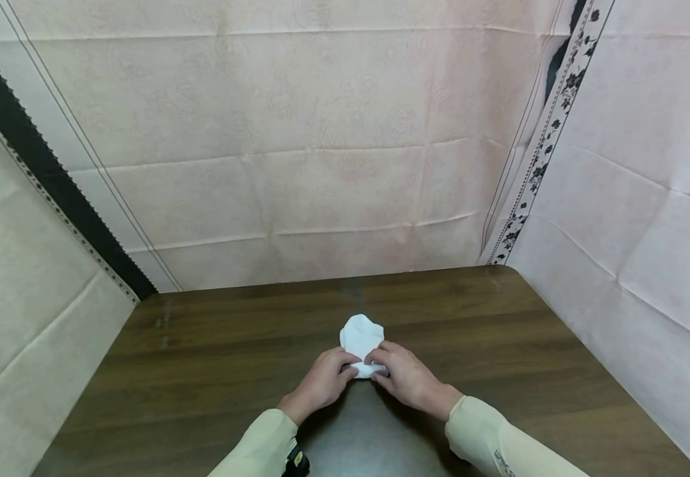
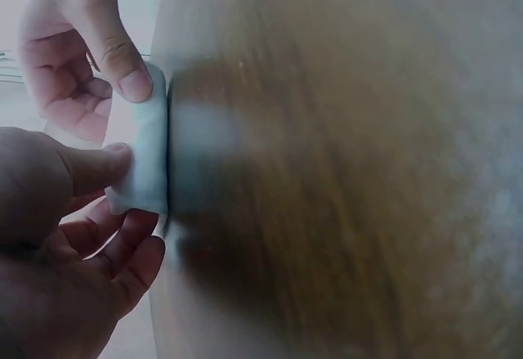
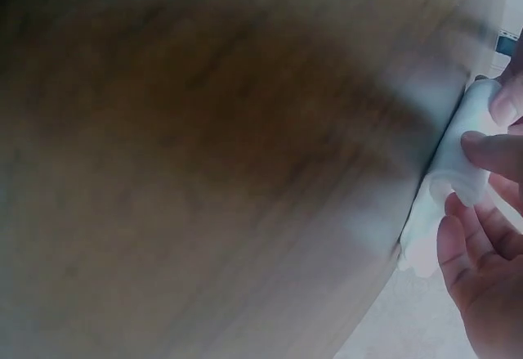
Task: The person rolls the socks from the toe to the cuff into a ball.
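One white cloth [image 1: 361, 338] on the desk [image 1: 201, 371], two hands on it, nothing else on the wood. The cloth sits mid-desk, nearer the front edge than the back, bare wood wide open to either side of it. Left hand [image 1: 321, 384] and right hand [image 1: 407, 379] both pinch its near end, thumbs and fingertips curled onto the fabric. It's small, folded thick, rounded and puffy at the far end.
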{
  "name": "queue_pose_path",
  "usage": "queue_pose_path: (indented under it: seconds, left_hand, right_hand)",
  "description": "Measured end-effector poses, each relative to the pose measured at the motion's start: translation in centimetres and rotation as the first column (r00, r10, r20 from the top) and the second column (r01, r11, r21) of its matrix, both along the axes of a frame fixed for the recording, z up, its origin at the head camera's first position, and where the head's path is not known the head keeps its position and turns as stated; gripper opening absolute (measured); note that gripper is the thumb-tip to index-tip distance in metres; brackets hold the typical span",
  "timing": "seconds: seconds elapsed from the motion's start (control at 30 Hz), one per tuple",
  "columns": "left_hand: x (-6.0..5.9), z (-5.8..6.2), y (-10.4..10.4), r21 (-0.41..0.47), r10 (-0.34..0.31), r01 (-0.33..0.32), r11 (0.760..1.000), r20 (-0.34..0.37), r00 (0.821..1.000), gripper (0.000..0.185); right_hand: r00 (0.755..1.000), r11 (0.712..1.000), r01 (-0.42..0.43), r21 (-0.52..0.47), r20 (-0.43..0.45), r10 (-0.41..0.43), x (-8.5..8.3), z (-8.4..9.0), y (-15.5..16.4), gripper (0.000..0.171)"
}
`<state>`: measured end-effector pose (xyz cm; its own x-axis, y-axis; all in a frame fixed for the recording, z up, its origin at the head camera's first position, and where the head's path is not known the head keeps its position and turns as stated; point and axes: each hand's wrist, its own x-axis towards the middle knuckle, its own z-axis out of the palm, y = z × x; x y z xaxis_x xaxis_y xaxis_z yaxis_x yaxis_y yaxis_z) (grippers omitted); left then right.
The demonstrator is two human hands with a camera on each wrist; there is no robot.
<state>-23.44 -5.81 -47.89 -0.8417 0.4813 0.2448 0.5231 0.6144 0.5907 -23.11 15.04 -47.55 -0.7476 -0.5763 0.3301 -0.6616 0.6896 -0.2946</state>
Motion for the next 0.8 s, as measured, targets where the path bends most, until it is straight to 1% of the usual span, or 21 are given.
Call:
queue_pose_path:
  seconds: [0.13, 0.37, 0.53, 0.7, 0.8]
  left_hand:
    - [0.09, -0.1, 0.03, 0.019, 0.017, -0.017, 1.0, -0.008, 1.0, 0.016]
    - [0.15, 0.13, 0.12, 0.066, 0.032, -0.032, 0.997, -0.005, 0.999, 0.022]
    - [0.25, 0.41, 0.2, 0.059, 0.021, -0.021, 0.998, 0.01, 1.0, 0.022]
    - [0.41, 0.22, 0.19, 0.035, 0.021, -0.021, 0.999, 0.009, 1.0, 0.023]
    - [0.44, 0.06, 0.1, 0.03, 0.014, -0.014, 0.999, -0.003, 1.0, 0.023]
  right_hand:
    - [0.999, 0.999, -0.038, -0.002, -0.012, 0.038, -0.1, -0.05, 0.08, 0.016]
    - [0.997, 0.997, -0.073, -0.03, 0.025, 0.074, -0.32, 0.29, 0.07, 0.017]
    - [0.995, 0.997, -0.058, -0.047, 0.075, 0.061, -0.22, 0.54, 0.04, 0.019]
    - [0.991, 0.998, -0.038, -0.059, 0.127, 0.045, -0.11, 0.57, -0.11, 0.018]
    - [0.991, 0.998, -0.033, -0.054, 0.126, 0.04, -0.14, 0.48, -0.27, 0.017]
